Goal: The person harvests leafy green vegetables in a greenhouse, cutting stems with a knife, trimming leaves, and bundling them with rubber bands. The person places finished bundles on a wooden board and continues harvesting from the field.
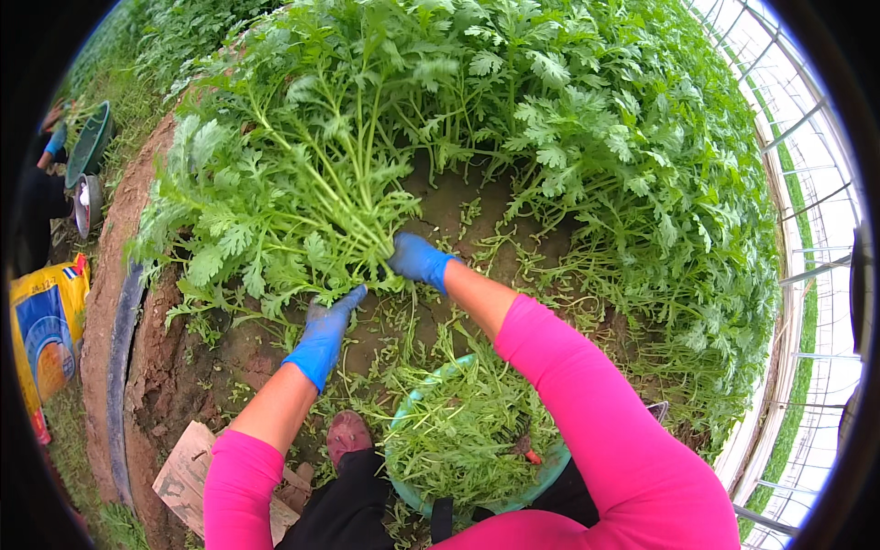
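My right hand (419,261), in a blue glove, closes around the lower stems of a bunch of leafy greens (323,185) that fans out to the upper left. Just below the bunch is my left hand (328,330), also gloved in blue, with its thumb apart from the other fingers; its fingertips are partly behind leaves, and whether it grips any stems cannot be told. Near my legs stands a green round basin (405,405) filled with cut greens (460,440). A small tool with an orange-red end (531,456) lies on them.
Dense standing greens (639,137) rise ahead and to the right. A black hose or strip (124,371) runs along the soil ridge at left, near a wooden board (189,467) and a yellow bag (51,337). Another person's gloved hand (57,139) shows beside a green basin (91,144).
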`<state>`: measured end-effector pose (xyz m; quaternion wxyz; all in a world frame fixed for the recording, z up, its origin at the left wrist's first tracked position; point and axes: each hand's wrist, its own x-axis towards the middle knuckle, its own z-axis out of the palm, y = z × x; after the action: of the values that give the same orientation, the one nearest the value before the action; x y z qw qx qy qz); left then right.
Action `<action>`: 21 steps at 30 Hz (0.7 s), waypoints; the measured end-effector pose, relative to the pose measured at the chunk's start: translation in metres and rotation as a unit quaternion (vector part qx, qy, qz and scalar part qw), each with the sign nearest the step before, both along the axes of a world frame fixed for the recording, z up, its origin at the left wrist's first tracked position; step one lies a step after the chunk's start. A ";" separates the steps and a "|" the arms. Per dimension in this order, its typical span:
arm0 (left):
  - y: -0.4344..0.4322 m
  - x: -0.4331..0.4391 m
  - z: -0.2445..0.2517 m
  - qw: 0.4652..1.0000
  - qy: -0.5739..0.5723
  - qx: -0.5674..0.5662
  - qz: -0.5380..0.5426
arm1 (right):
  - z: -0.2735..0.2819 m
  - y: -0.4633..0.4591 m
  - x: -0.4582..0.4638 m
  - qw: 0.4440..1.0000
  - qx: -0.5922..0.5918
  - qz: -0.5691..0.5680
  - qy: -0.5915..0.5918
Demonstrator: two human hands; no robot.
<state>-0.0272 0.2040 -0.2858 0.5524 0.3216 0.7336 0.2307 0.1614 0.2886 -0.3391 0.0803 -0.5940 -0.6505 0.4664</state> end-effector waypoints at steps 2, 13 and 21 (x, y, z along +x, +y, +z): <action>0.010 0.001 -0.012 1.000 -0.012 0.014 0.017 | -0.005 -0.004 -0.012 0.999 0.034 0.024 -0.014; 0.011 -0.030 -0.020 0.994 -0.081 -0.006 0.073 | -0.014 -0.008 -0.031 0.997 0.025 -0.070 -0.003; 0.017 -0.044 -0.026 0.989 -0.119 -0.005 0.087 | 0.020 -0.026 -0.010 0.999 -0.007 0.023 -0.036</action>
<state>-0.0712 0.2209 -0.3121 0.6151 0.2246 0.6890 0.3107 0.1518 0.2630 -0.3193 0.0414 -0.5959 -0.6631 0.4510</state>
